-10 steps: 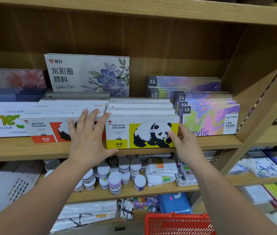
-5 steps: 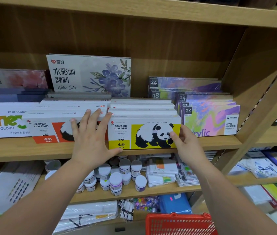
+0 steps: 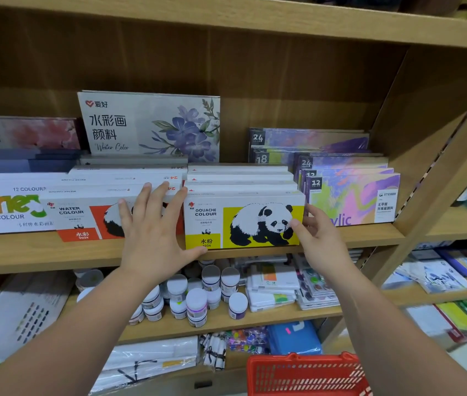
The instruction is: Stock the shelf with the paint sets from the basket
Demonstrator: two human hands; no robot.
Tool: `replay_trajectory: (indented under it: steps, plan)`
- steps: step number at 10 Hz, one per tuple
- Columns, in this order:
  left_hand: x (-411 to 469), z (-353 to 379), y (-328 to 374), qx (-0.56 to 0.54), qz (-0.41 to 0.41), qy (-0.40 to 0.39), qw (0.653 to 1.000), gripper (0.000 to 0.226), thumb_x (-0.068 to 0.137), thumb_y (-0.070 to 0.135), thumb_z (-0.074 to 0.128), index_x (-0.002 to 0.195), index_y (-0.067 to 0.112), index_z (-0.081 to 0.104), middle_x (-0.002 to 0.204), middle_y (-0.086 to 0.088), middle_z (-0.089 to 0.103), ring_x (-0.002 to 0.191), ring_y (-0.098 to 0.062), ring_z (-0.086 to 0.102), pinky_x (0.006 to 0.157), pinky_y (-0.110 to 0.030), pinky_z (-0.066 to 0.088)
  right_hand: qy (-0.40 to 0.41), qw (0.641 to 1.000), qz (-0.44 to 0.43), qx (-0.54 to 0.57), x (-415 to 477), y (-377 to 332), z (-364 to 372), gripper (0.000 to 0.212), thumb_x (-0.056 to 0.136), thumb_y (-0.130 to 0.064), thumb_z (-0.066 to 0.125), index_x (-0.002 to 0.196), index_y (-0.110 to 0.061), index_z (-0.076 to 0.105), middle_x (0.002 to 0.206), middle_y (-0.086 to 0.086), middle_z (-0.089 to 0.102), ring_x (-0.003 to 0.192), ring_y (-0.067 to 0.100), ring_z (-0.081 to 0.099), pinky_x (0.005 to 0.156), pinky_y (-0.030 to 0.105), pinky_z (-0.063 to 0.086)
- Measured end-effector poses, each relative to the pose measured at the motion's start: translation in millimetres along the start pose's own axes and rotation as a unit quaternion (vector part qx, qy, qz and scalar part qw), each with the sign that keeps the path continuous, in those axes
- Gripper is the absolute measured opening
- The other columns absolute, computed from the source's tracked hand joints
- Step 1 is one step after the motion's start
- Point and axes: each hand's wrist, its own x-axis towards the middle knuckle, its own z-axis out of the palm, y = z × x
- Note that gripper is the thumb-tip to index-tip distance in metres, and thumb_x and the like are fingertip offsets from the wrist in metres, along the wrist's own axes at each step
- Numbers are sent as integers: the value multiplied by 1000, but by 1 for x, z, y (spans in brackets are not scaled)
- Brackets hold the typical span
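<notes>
A white and yellow panda box marked "Gouache Colour" (image 3: pixel 243 224) stands upright at the front of a row of like boxes on the wooden shelf (image 3: pixel 26 255). My left hand (image 3: pixel 152 232) lies flat with fingers spread against the box's left edge, overlapping the red panda "Water Colour" set (image 3: pixel 75 221), with the thumb at the gouache box's lower left corner. My right hand (image 3: pixel 318 241) pinches the box's right edge, thumb on the front face. The red basket (image 3: pixel 306 375) sits low at the bottom; its contents are hidden.
Purple acrylic sets (image 3: pixel 352 198) crowd the right of the gouache row, up to the slanted shelf upright. A flowered watercolour box (image 3: pixel 149 124) stands at the back. Small paint jars (image 3: pixel 198 298) and palettes fill the shelf below.
Both hands stay at the two ends of the gouache box, which has not visibly moved; only the view has shifted slightly.
</notes>
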Motion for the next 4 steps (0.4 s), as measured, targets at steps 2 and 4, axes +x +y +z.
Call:
replay_trajectory:
  steps: [2,4]
  plan:
    - [-16,-25,1,-18,-30,25,999,118,55,72,85,152,23,39,158,-15,39,150,-41,26,118,-71,18,17,999,-14,26,-15,2,-19,59,102,-43,62,156,-28,41,133,-7,62,113,10,60,94,32,43]
    - [-85,-70,11,-61,-104,122,985,105,63,78,63,148,18,46,151,-14,46,140,-38,38,114,-57,30,16,996,-63,53,-43,7,-71,53,102,-39,65,151,-29,49,133,-3,65,105,-14,59,85,15,44]
